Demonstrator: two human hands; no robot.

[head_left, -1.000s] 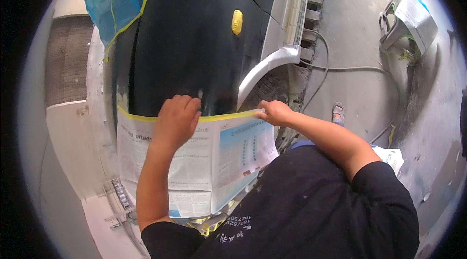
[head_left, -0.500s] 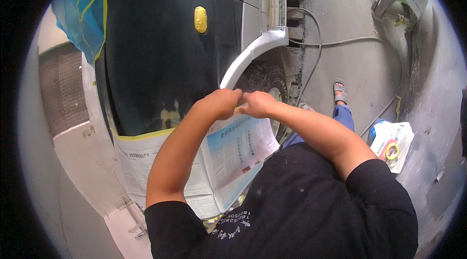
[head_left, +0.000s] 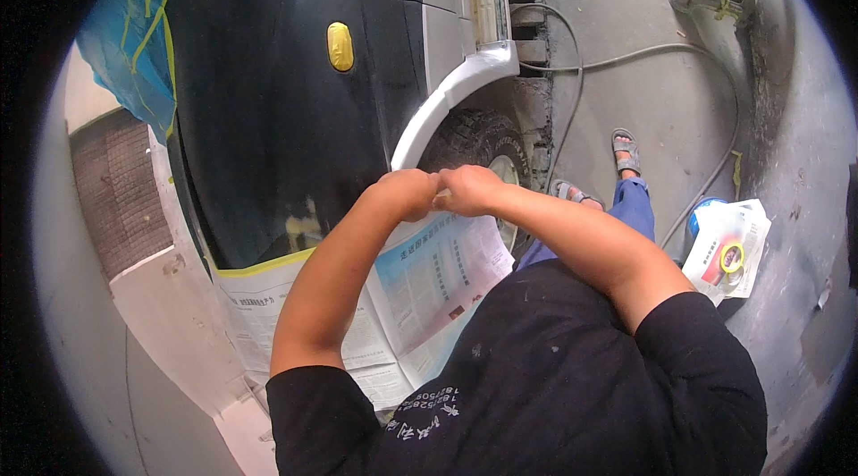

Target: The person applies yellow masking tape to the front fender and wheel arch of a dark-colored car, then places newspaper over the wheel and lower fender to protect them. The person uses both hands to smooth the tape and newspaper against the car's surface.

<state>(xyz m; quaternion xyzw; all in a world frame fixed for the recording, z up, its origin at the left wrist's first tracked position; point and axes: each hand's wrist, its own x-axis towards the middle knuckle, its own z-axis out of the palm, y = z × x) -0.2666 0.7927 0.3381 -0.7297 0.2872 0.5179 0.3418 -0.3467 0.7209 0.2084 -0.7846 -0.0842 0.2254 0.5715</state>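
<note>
Side by side and nearly touching, my left hand and my right hand are closed at the upper edge of a newspaper sheet. Their fingers curl over and pinch that edge, just below the lower end of the white wheel-arch trim. A small pale bit shows between the thumbs; most of the fingertips are hidden. The sheet hangs down under my forearms, and yellow masking tape runs along its top at the left, against the dark vehicle panel.
A yellow-taped oval sits on the panel. Blue masking film covers the far left corner. Beyond the tyre, a grey hose loops over the floor. At right, a tape roll lies on papers over a blue container.
Both hands stay together at the newspaper's edge, with little movement. My view has shifted slightly, so the panel and wheel arch sit further left.
</note>
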